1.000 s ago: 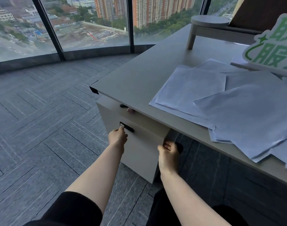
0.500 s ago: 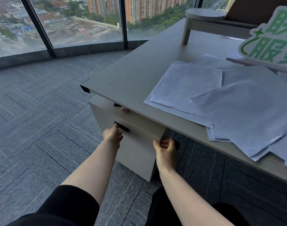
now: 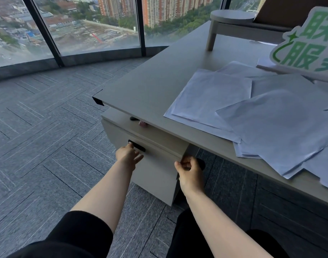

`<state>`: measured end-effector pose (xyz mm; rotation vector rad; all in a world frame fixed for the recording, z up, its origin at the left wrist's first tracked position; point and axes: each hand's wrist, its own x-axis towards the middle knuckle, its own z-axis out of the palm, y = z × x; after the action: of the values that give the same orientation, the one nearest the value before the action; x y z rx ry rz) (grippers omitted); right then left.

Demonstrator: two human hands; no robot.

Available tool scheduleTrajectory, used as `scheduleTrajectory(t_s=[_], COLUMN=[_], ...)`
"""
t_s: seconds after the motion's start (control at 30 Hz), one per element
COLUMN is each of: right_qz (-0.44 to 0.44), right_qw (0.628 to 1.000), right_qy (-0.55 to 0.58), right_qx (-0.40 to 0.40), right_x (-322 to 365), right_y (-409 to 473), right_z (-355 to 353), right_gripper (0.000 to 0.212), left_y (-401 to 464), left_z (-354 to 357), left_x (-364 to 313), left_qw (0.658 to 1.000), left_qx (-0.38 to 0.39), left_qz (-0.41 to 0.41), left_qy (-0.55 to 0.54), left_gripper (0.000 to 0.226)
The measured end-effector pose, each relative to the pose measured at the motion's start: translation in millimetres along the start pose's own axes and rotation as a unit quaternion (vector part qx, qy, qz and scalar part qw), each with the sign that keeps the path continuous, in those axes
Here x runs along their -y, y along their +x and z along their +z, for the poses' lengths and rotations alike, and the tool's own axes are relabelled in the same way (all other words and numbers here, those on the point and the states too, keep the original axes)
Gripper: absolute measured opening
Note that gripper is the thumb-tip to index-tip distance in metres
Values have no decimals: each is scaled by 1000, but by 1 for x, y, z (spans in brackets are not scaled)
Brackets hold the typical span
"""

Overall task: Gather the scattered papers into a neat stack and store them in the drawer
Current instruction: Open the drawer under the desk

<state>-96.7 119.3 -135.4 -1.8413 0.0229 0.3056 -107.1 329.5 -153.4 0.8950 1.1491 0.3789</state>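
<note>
Nearest to me are my two forearms in black sleeves, reaching down toward the drawer unit tucked under the desk corner. My left hand sits at the dark handle on the drawer front, fingers loosely extended, tips at the handle's near end; I cannot tell whether any of them hook into it. My right hand is at the drawer front's right edge, fingers curled round that corner in what looks like a grip. The drawer front appears to stand slightly proud of the cabinet, but I cannot see into it, so I judge it barely opened at most.

Above and beyond, on the desk, the papers lie scattered: several overlapping white sheets fanned at different angles, some hanging over the near desk edge. Nothing holds them.

Farther back stand a green-and-white sign beside the sheets, a grey riser stand, and then the windows over the city.

By my reading the task has hardly started. Getting the drawer open is the step in hand; gathering the sheets, squaring them into a stack and putting them inside are all still to do, then closing it.
</note>
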Motion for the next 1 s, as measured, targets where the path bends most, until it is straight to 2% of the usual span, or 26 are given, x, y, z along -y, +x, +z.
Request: scheduleTrajectory(t_s=[0.1,0.3,0.7,0.83,1.0], right_qz=[-11,-22,-71,-84,-84], right_qw=[999,985,924,903,878], right_qy=[-14,-76,-226,-236,-243], right_qx=[32,152,301,350,405], right_x=[0,-1,1,0,2], right_y=[-13,-42,-113,-133,-150], right_z=[-4,-14,1,10,22], right_gripper=[15,18,40,34,21], left_y=[-6,-32,-84,-98,-110], left_z=[-16,-64,-170,-200,-226], left_x=[5,13,31,37,44], left_qw=[1000,1000,998,998,997], left_qx=[-3,-8,-53,-63,-72], left_qz=[-3,7,16,17,17], left_qy=[-2,14,-5,-16,-38], left_gripper=[10,22,23,15,17])
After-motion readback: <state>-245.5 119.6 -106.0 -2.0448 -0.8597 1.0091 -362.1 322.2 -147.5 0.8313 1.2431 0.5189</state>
